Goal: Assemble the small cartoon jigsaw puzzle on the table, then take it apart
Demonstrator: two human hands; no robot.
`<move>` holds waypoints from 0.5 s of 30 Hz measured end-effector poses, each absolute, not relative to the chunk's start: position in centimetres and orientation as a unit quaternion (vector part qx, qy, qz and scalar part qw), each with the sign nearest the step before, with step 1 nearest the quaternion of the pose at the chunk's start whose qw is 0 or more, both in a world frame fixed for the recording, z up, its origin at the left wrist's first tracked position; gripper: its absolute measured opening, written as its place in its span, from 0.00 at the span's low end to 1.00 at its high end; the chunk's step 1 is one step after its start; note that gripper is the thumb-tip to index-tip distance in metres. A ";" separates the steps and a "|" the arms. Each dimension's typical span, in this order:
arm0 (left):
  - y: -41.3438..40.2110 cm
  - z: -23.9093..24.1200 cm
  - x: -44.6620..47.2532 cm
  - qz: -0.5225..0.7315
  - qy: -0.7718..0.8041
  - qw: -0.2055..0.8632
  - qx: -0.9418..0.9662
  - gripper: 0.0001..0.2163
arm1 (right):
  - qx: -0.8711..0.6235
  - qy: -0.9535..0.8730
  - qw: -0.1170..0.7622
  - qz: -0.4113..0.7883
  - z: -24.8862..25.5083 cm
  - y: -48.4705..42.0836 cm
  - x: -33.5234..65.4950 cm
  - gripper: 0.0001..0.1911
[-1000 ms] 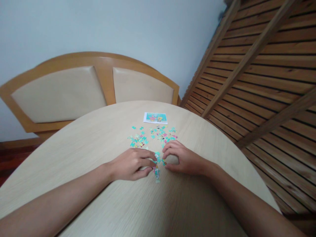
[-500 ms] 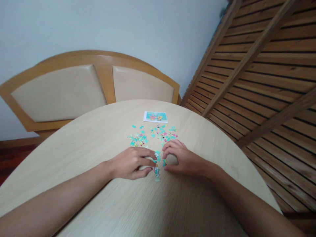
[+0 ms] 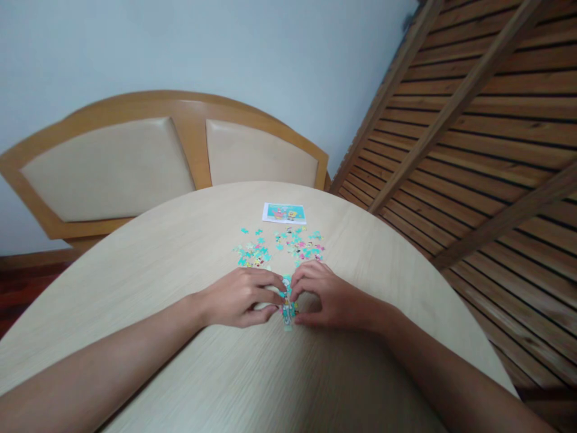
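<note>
A narrow strip of joined jigsaw pieces (image 3: 287, 319) lies flat on the table between my hands. Its colours are teal, white and a little orange. My left hand (image 3: 243, 297) rests beside it, fingertips pressed on its left edge. On the opposite side, my right hand (image 3: 322, 294) curls with thumb and fingers around a small puzzle piece (image 3: 296, 308). That piece, teal and yellow, meets the strip's right edge; my fingers partly cover it, and whether it interlocks I cannot tell.
Beyond my hands lie loose puzzle pieces in a left pile (image 3: 252, 258) and a right pile (image 3: 302, 245). A printed picture sheet (image 3: 283, 213) with a pink and a yellow cartoon figure lies behind them. A padded bench back (image 3: 180, 138) stands past the round table (image 3: 189, 373).
My right hand has moved left and slightly nearer to me, bringing the puzzle piece from a gap away up against the strip. My left hand has stayed in place.
</note>
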State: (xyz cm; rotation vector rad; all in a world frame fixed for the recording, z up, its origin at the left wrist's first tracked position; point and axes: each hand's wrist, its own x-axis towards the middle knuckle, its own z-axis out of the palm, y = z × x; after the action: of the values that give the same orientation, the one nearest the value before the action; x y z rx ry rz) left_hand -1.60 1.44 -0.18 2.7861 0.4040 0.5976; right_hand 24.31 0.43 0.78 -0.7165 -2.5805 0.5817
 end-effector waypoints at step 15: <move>1.4 -0.2 -1.7 0.204 0.141 0.115 0.962 0.11 | -0.258 -0.928 0.196 0.184 0.9 0.2 24.2 0.16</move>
State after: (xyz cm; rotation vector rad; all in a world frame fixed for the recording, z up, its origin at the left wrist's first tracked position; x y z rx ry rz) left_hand -1.66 1.40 -0.17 2.8185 0.4129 0.5978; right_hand 24.18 0.24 0.91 -0.7223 -2.6001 0.5151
